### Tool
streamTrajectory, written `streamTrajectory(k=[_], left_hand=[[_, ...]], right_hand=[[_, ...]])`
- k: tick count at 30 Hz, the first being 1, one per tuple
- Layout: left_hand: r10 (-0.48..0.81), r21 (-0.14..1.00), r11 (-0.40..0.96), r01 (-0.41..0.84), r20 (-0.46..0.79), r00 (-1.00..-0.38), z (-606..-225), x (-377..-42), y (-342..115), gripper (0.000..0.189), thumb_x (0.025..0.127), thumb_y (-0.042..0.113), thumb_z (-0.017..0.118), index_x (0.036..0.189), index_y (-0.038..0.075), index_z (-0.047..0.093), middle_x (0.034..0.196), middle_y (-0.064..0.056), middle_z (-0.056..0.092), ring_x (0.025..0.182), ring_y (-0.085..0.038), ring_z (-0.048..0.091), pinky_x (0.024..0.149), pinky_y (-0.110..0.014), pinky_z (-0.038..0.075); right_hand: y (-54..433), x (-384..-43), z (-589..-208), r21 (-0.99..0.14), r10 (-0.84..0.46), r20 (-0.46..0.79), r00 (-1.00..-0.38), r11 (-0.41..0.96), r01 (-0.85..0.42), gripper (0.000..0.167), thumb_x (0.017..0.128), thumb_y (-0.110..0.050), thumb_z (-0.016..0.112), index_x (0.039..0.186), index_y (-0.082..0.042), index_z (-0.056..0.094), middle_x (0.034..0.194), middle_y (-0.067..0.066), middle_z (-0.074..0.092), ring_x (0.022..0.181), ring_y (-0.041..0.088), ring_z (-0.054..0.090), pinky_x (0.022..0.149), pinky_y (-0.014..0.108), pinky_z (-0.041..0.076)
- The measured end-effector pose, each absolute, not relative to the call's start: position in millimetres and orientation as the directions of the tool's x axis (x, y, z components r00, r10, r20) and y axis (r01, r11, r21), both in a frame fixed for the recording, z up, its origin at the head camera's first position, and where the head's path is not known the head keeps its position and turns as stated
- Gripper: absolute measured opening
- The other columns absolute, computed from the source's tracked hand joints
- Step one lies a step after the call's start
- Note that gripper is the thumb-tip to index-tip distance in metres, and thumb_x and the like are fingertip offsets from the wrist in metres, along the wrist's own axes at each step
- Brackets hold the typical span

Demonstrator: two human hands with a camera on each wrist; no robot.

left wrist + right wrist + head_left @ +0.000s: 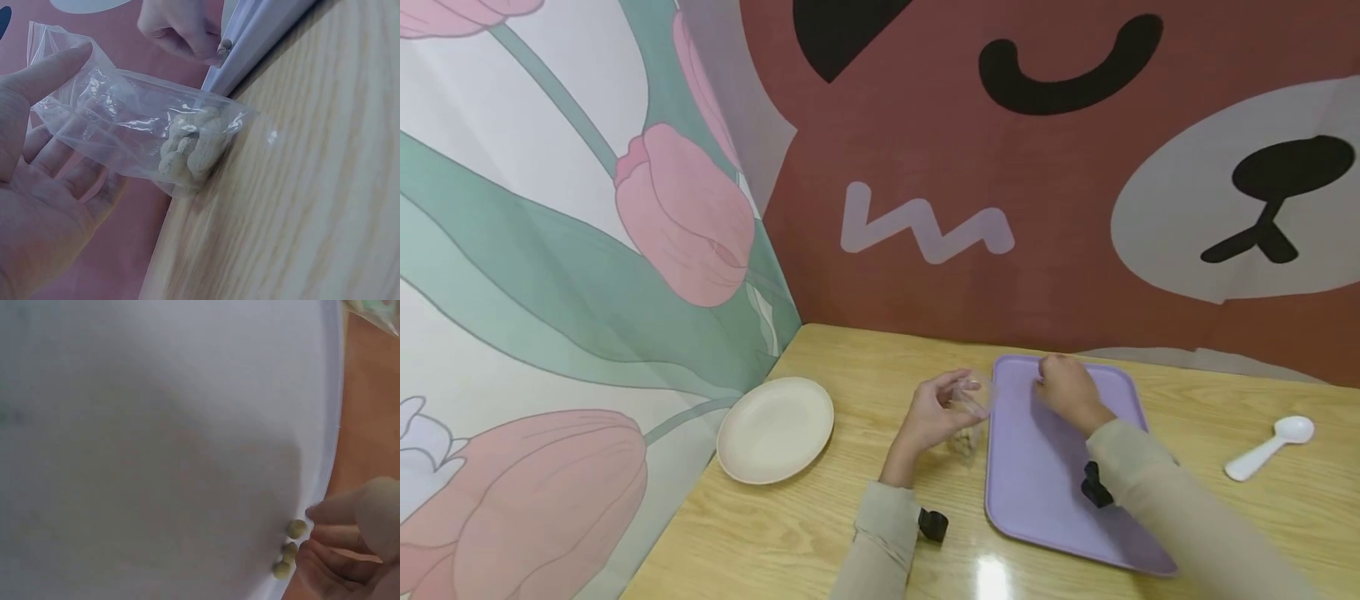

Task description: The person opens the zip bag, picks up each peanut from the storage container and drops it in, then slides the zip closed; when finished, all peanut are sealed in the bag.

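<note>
A clear plastic bag [137,119] hangs from my left hand [936,417], its upper part held between the thumb and fingers. Several peanuts in their shells [194,147] lie in the bag's lower end, beside the tray's left edge. Over the far part of the purple tray [1037,492] is my right hand [1067,390], its fingers bent. In the right wrist view, one peanut [297,529] shows end-on at the thumb and fingertips, seemingly pinched. A second peanut [285,561] is on the tray right beside the fingers.
A cream round plate [775,432] stands on the wooden table [820,533] to the left. To the tray's right lies a white spoon [1270,447]. Printed cloths with a bear [925,292] and tulips [685,217] border the table at the back and left.
</note>
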State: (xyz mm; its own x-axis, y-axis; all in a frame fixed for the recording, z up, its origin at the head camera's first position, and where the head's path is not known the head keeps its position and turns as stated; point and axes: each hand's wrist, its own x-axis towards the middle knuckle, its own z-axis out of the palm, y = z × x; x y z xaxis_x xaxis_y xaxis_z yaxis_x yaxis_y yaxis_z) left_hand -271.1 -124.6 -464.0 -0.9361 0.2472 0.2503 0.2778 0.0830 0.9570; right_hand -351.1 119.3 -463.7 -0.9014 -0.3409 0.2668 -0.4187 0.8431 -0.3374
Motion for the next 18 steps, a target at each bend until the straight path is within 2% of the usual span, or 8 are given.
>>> streamTrajectory(k=[3, 6, 10, 15, 18], left_hand=[[0.242, 0.957, 0.085, 0.277, 0.250, -0.938, -462.3, -270.4, -123.9, 0.064, 0.080, -0.004, 0.078, 0.139, 0.003, 0.055, 0.123, -0.023, 0.065, 0.093, -0.013, 0.067, 0.088, -0.031, 0.052], [0.242, 0.955, 0.093, 0.281, 0.252, -0.937, -462.1, -270.5, -124.1, 0.064, 0.080, -0.004, 0.078, 0.139, 0.004, 0.056, 0.123, -0.023, 0.065, 0.094, -0.013, 0.066, 0.089, -0.033, 0.053], [0.244, 0.955, 0.103, 0.279, 0.247, -0.938, -463.2, -271.0, -124.8, 0.064, 0.080, -0.003, 0.078, 0.139, 0.004, 0.055, 0.123, -0.023, 0.065, 0.096, -0.013, 0.066, 0.091, -0.039, 0.052], [0.252, 0.958, 0.094, 0.271, 0.240, -0.938, -459.6, -269.1, -124.9, 0.066, 0.080, -0.006, 0.077, 0.141, 0.001, 0.052, 0.124, -0.023, 0.065, 0.097, -0.018, 0.065, 0.095, -0.051, 0.049], [0.265, 0.960, 0.091, 0.265, 0.233, -0.936, -449.8, -263.5, -125.1, 0.064, 0.080, -0.007, 0.076, 0.140, -0.004, 0.051, 0.124, -0.026, 0.063, 0.097, -0.020, 0.066, 0.094, -0.051, 0.049]], right_hand=[[119.4, -350.2, -469.3, -0.336, -0.310, 0.265, -0.913, 0.858, -0.389, 0.029, 0.078, 0.004, 0.061, 0.057, -0.008, 0.044, 0.057, 0.004, 0.044, 0.054, 0.023, 0.042, 0.049, 0.043, 0.039], [119.1, -349.3, -471.3, -0.340, -0.287, 0.268, -0.920, 0.865, -0.369, 0.023, 0.077, 0.004, 0.059, 0.060, -0.006, 0.048, 0.060, 0.010, 0.052, 0.057, 0.029, 0.050, 0.055, 0.051, 0.044], [119.8, -348.9, -472.6, -0.356, -0.266, 0.269, -0.926, 0.865, -0.352, 0.021, 0.079, 0.004, 0.058, 0.062, -0.004, 0.050, 0.063, 0.014, 0.056, 0.060, 0.033, 0.055, 0.057, 0.054, 0.046], [123.2, -349.1, -472.9, -0.380, -0.253, 0.246, -0.936, 0.863, -0.333, 0.021, 0.082, 0.003, 0.057, 0.063, -0.003, 0.050, 0.062, 0.013, 0.054, 0.059, 0.031, 0.051, 0.055, 0.049, 0.045], [125.5, -348.3, -471.5, -0.378, -0.262, 0.238, -0.935, 0.862, -0.337, 0.025, 0.082, 0.004, 0.057, 0.062, -0.005, 0.046, 0.059, 0.007, 0.047, 0.056, 0.025, 0.044, 0.051, 0.041, 0.040]])
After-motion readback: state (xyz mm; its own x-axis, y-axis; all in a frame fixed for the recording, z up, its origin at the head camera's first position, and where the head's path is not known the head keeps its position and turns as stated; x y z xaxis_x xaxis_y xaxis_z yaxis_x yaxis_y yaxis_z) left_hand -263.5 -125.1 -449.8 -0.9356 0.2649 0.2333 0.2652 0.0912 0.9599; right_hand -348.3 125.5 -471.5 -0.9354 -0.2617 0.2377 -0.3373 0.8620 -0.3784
